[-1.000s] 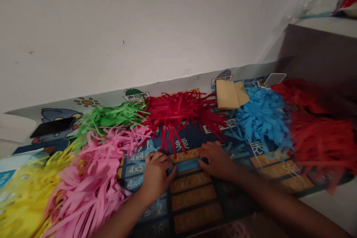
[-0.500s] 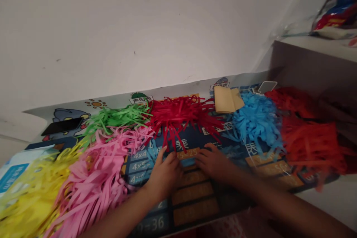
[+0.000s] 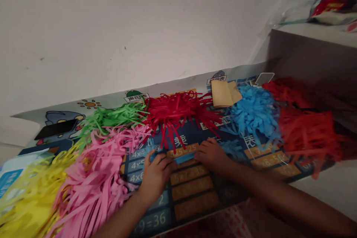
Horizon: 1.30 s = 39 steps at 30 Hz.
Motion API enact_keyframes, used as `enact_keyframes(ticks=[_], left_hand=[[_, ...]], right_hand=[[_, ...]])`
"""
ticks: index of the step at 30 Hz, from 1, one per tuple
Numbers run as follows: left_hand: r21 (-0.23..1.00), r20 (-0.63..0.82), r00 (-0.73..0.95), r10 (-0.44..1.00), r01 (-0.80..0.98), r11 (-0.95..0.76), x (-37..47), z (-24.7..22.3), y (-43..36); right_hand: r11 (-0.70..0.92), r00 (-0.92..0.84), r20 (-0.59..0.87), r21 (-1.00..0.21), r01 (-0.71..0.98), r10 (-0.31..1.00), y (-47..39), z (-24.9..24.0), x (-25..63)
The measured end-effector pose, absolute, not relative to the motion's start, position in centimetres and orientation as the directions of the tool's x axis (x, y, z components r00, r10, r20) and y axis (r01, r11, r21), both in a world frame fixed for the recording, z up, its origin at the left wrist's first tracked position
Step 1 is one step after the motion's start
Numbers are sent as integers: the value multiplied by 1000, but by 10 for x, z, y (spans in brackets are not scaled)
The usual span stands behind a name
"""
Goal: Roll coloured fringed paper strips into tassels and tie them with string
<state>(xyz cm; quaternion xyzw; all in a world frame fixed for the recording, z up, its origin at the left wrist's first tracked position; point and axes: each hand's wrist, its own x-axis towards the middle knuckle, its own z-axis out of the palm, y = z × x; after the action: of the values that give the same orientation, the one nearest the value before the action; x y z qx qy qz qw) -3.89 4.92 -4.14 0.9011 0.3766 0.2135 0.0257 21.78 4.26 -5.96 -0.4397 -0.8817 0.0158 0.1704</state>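
Observation:
A blue fringed paper strip [image 3: 184, 158] lies across the printed mat [image 3: 192, 195], its narrow band showing between my two hands and loose fringe at both ends. My left hand [image 3: 156, 173] has its fingers curled over the strip's left part, near the fringe there. Around the right part of the band, the fingers of my right hand [image 3: 212, 156] are closed. Some fingertips are hidden. Just beyond the hands sits a dark red fringed paper bundle [image 3: 181, 109].
Fringed paper bundles in green [image 3: 115, 115], pink [image 3: 95, 171], yellow [image 3: 36, 197], bright blue [image 3: 253, 113] and orange-red [image 3: 308, 130] surround the hands. A tan folded paper [image 3: 222, 93] rests by the wall. A black phone-like slab [image 3: 56, 129] lies at left.
My left hand has shifted a little left along the blue strip, so more of the band shows between the hands. The view has tilted slightly; the other bundles stay put.

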Motion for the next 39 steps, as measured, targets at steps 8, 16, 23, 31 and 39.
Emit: enact_keyframes(ticks=[8,16,23,31,39], left_hand=[[432,262,491,831,710,-556,-40,-34,60],[357,232,506,831,751,-556,-34,-37,66],[226,304,625,719,686,-692,-34,-38,64],[14,310,733,605,633,-774,-17,-40,60],[41,384,683,622,660,-750,-11,-45,65]], right_hand=[[383,-366,127,-447,808,922,53,-49,236],[285,-315,9,-454,844,949,63,-45,230],[381,-379,79,-358,852,922,60,-40,229],[773,-754,245,28,634,609,57,-39,221],[670,-647,237,-24,742,725,62,-40,197]])
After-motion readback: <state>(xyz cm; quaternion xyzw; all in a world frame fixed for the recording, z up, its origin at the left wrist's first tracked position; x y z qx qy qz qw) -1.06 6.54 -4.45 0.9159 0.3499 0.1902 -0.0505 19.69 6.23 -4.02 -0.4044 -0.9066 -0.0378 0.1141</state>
